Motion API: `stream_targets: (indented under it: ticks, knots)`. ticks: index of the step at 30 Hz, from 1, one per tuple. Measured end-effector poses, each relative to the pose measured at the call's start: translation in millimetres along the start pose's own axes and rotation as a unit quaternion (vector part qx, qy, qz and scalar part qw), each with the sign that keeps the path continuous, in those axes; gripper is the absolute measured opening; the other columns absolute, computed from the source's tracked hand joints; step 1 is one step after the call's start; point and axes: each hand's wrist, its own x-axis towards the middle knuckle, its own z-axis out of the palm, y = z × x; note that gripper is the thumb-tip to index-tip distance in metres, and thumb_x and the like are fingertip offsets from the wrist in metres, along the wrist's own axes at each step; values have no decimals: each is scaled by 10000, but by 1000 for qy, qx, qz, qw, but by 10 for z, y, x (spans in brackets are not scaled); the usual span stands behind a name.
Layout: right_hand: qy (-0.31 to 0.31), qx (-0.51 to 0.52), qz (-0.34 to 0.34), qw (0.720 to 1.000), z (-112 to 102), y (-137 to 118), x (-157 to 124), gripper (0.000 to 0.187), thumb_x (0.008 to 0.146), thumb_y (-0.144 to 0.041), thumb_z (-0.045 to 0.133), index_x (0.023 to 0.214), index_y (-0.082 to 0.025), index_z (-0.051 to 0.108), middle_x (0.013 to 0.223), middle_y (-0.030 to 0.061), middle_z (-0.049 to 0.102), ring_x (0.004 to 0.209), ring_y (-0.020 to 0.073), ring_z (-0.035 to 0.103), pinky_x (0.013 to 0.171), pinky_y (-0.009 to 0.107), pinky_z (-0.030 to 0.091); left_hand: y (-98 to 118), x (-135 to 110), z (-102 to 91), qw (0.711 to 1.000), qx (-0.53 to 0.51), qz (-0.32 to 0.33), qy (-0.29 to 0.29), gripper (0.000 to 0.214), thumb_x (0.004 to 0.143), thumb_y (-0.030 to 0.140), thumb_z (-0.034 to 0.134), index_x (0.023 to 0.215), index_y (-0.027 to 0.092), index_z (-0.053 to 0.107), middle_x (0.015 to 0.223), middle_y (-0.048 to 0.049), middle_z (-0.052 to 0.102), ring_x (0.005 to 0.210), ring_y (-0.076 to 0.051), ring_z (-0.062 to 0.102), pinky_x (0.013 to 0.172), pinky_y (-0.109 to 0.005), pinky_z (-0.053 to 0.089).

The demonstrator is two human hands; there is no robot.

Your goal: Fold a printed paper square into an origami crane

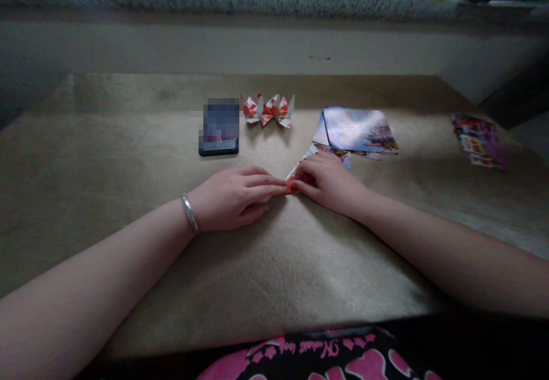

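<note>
A small piece of red patterned origami paper (292, 186), folded, lies on the table in front of me, with a pale pointed edge running up to the right. My left hand (231, 197) rests beside it, fingers stretched out flat and their tips pressing its left end. Curled over its right side, my right hand (329, 179) holds the paper between thumb and fingers, hiding much of it. Beyond both hands stand folded red and white paper cranes (271, 110). Sheets of printed paper (360, 128) are spread just past my right hand.
A dark phone (219, 140), its screen blurred out, lies left of the cranes. At the far right is a pile of colourful printed paper (478, 142). The gold-coloured table (128, 180) meets a wall, with a speckled stone ledge (240, 2) carrying assorted items above.
</note>
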Motion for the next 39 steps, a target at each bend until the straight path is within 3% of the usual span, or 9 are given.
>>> stream_targets:
  ticks: [4, 7, 10, 16, 21, 27, 39]
  knots:
    - [40, 26, -51, 998, -28, 64, -26, 125, 837, -286, 633, 868, -168, 661, 853, 72, 667, 830, 210, 551, 764, 331, 382, 19, 9, 16, 999, 31, 6, -20, 390, 911, 222, 486, 1294, 200, 550, 1283, -54, 622, 1163, -233, 556, 981, -386, 499]
    - [18, 50, -146, 988, -73, 155, -65, 115, 855, -283, 622, 850, -192, 693, 939, 78, 678, 913, 211, 571, 846, 359, 401, 35, 12, 13, 999, 42, 7, -16, 385, 910, 224, 497, 1289, 184, 555, 1279, -60, 624, 1156, -234, 562, 975, -389, 505]
    - [18, 43, -181, 982, -113, 217, -92, 147, 889, -304, 589, 927, -234, 713, 1005, 63, 687, 982, 211, 567, 907, 387, 401, 54, 19, 1, 999, 48, 9, -14, 381, 913, 225, 497, 1286, 172, 553, 1265, -69, 631, 1143, -232, 571, 970, -391, 507]
    - [67, -26, -201, 977, -136, 173, -102, 176, 899, -320, 580, 965, -277, 738, 1080, 41, 694, 1111, 234, 511, 992, 432, 374, 70, 27, -30, 998, 62, -1, -20, 330, 885, 229, 521, 1201, 170, 601, 1195, -87, 655, 1145, -241, 573, 973, -400, 499]
    - [33, -52, -195, 979, -128, 139, -125, 233, 931, -293, 527, 1058, -291, 722, 1013, 24, 726, 1032, 221, 558, 907, 402, 407, 54, 21, -27, 998, 61, -3, -23, 257, 894, 235, 496, 1096, 159, 635, 1145, -113, 653, 1091, -224, 598, 941, -370, 514]
    - [24, -75, -218, 973, -121, 120, -127, 266, 950, -277, 482, 1078, -261, 714, 1003, 42, 723, 913, 202, 588, 768, 347, 425, 31, 8, 13, 998, 61, -1, -23, 363, 910, 221, 474, 1253, 165, 577, 1132, -108, 649, 1075, -225, 601, 928, -380, 530]
    - [26, -106, -226, 968, -150, 115, -185, 272, 929, -206, 498, 1098, -247, 708, 1018, 50, 723, 905, 189, 637, 746, 308, 482, 53, 32, 20, 999, 38, 5, 1, 345, 880, 133, 464, 1207, 147, 575, 1278, -110, 611, 1271, -225, 513, 1017, -390, 504]
